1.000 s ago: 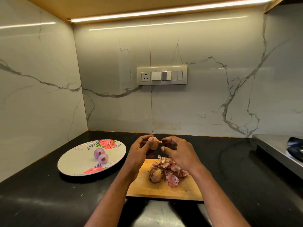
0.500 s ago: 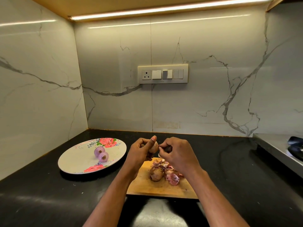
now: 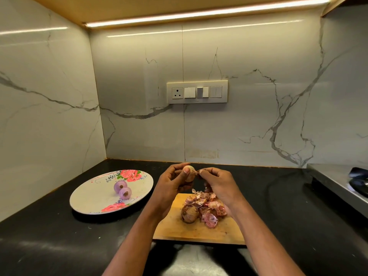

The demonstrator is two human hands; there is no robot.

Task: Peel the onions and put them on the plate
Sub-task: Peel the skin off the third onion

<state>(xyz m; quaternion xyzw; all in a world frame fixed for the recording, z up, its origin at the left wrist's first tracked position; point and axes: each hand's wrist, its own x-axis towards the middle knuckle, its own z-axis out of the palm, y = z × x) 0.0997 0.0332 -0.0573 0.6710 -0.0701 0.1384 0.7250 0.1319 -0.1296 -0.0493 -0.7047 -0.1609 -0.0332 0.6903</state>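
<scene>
Two bare forearms, no sleeves visible

Warm LED strip (image 3: pixel 209 13) along top of frame, main light source. Its streaks of glare on glossy marble wall (image 3: pixel 249 120). Black countertop (image 3: pixel 59 236) dim, soft reflections at lower centre. Wide-angle bending at edges. Slightly soft focus overall.

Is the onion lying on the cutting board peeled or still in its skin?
Still in its skin. The onion on the board is brown and papery, unlike the two purple peeled onions on the plate.
</scene>
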